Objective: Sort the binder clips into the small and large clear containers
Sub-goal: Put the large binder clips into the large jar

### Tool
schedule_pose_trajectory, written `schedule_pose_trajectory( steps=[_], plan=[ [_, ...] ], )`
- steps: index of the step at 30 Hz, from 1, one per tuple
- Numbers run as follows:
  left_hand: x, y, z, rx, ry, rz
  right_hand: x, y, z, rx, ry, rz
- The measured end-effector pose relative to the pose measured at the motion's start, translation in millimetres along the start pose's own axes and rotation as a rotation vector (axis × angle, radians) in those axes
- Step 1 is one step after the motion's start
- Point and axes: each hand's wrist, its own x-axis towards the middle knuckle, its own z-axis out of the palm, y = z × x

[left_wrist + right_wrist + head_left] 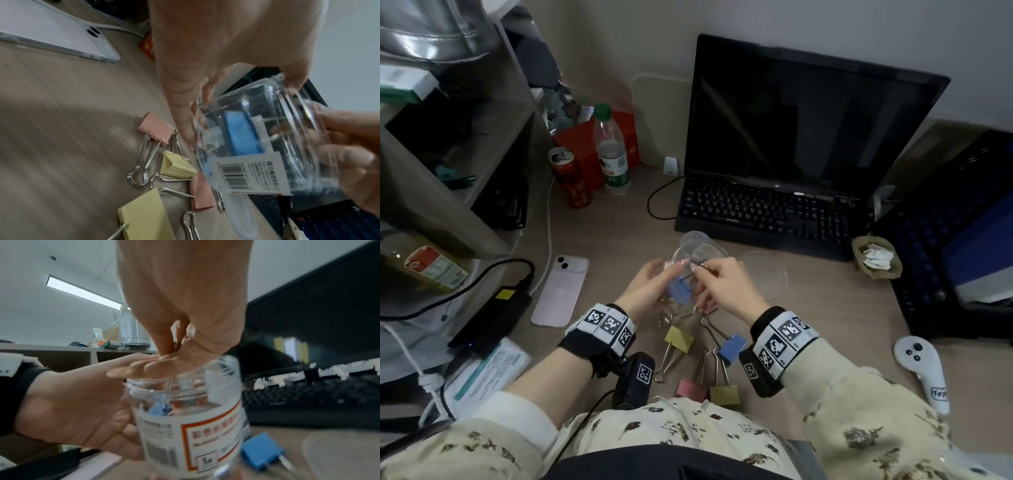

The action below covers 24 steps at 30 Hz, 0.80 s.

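Loose clips: pink, yellow and blue, on the desk nearest the body, unsorted.
Jar: lifted off the desk and tilted, likely so its mouth meets the clip.
Left hand: wrapped round the jar's wall.
Right hand: fingertips pinch the wire handles of a blue clip, hanging inside the jar.
Lid: right, on the desk.

Office desk, personal workstation. Wood-grain desktop set against a pale wall, bearing a dark monitor, black keyboard, pink phone, power adapter, water bottle and red drink can. Open shelving stands at the left; a long ceiling light strip hangs overhead.
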Motion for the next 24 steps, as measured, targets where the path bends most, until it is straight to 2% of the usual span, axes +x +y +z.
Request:
schedule_pose_trajectory(
  steps=[4, 6, 7, 10, 16, 18, 20, 22, 24],
  plan=[
    [-4.0, 3.7, -4.2, 0.041, 0.008, 0.018, 10.2, -5.8, 5.2, 0.212, -0.057, 0.190],
    [-4.5, 3.3, -5.5, 0.050, 0.004, 0.011, 15.4, -3.9, 4.0, 0.109, -0.096, 0.233],
    [-5.4, 3.8, -6.0, 0.060, 0.003, 0.006, 17.8, -2.3, 3.7, -0.029, -0.097, 0.213],
    [-4.8, 4.5, -6.8, 0.059, 0.017, -0.009, 23.3, 2.6, 2.4, -0.514, -0.034, 0.039],
    [1.4, 3.5, -5.7, 0.042, 0.025, -0.054, 23.0, 8.7, 3.5, -0.924, 0.049, -0.167],
    [4.7, 1.2, -4.9, -0.028, 0.061, -0.068, 22.2, 11.7, -1.4, -0.938, 0.119, -0.323],
    [8.4, -0.3, -6.5, -0.069, 0.075, -0.072, 22.5, 14.2, -10.2, -0.857, 0.227, -0.479],
    [14.8, -3.0, -9.6, -0.090, 0.072, -0.082, 23.7, 17.3, -20.2, -0.773, 0.404, -0.640],
    [17.4, -3.9, -12.2, -0.104, 0.078, -0.086, 21.7, 16.9, -31.0, -0.711, 0.591, -0.678]
  ],
)
